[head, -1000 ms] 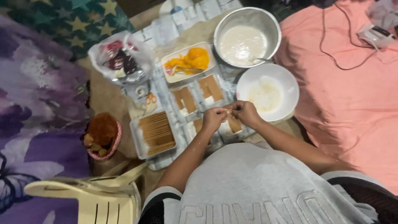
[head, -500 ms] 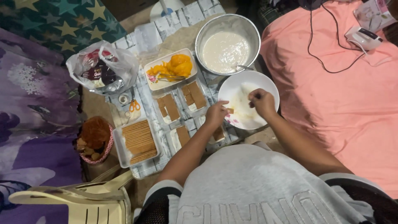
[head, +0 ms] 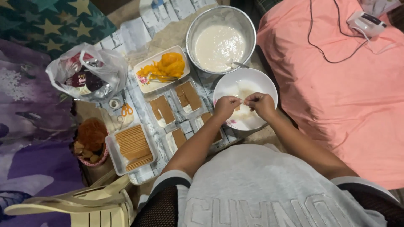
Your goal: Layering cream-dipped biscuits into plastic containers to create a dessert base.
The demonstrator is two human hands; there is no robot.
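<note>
Viewing from the head camera, both hands are found over the white bowl [head: 265,84] at about one o'clock from the wearer's chest. A small brown cracker piece [head: 238,105] is pinched between the left hand [head: 226,106] and the right hand [head: 261,103], fingertips nearly meeting above the milky liquid. Its long axis cannot be told (too much is covered by fingers). Neither hand is nearer; it is shared equally. The partly lined clear trays [head: 179,110] lie at nine o'clock from the hands, on the left hand's side. The metal bowl of cream [head: 220,40] stands at twelve o'clock.
</note>
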